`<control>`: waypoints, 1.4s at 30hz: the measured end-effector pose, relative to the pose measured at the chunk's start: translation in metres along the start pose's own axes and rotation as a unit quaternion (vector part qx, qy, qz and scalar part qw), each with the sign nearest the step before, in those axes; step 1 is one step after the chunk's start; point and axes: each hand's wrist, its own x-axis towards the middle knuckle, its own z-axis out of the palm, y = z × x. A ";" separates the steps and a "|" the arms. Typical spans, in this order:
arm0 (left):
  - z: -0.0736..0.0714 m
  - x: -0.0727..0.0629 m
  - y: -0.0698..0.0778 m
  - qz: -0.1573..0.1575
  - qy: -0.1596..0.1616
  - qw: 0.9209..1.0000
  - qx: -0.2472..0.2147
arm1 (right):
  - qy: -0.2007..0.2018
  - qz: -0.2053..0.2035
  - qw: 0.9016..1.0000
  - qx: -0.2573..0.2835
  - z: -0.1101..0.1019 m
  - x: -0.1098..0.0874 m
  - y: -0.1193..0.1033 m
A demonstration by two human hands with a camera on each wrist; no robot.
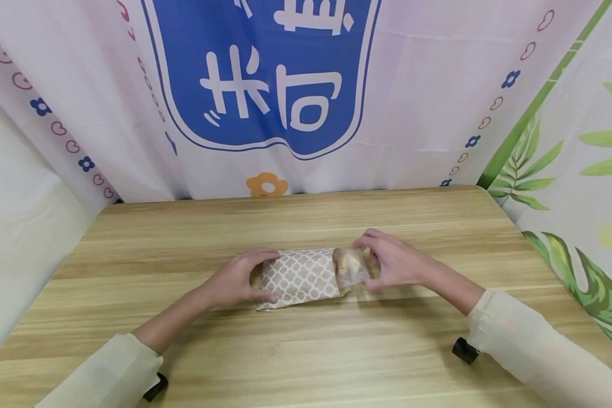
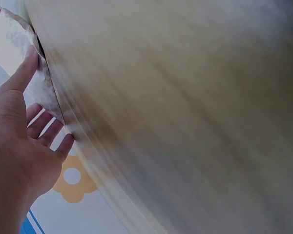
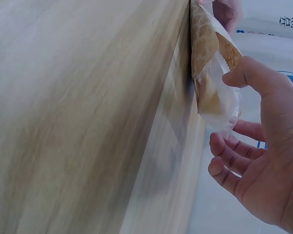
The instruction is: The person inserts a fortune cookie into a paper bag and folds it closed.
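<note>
A paper bag (image 1: pixel 301 277) with a tan and white lattice pattern lies flat on the wooden table, its mouth facing right. The left hand (image 1: pixel 237 281) holds the bag's left end, thumb on the near edge and fingers on the far edge. From the mouth sticks out a clear plastic packet (image 1: pixel 353 267) with something pale yellow inside; its exact kind cannot be made out. The right hand (image 1: pixel 392 263) holds the packet's outer end between thumb and fingers. In the right wrist view the packet (image 3: pixel 217 97) is partly inside the bag (image 3: pixel 203 36).
The wooden tabletop (image 1: pixel 306 357) has light grain and a rounded far right corner. Behind it hangs a white cloth (image 1: pixel 413 113) with a blue sign print. A leaf-patterned cloth (image 1: pixel 581 198) hangs at the right. Black wrist devices (image 1: pixel 465 351) show under the sleeves.
</note>
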 end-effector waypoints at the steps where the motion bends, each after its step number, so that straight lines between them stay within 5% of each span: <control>1: 0.000 0.000 0.000 0.000 -0.001 1.000 0.000 | 0.001 0.000 1.000 0.005 0.001 0.001 -0.001; 15: 0.000 0.001 0.000 0.006 -0.002 1.000 0.008 | 0.034 0.004 0.994 0.106 0.016 0.006 -0.009; 30: 0.000 0.001 -0.002 0.001 -0.002 1.000 0.006 | 0.050 0.060 0.961 0.265 0.036 0.006 -0.009; 36: -0.001 0.001 -0.001 -0.003 -0.008 1.000 0.007 | 0.058 0.077 0.954 0.282 0.043 0.009 -0.013; 42: -0.001 0.001 -0.001 -0.007 -0.010 1.000 0.003 | 0.088 0.076 0.962 0.249 0.045 0.008 -0.010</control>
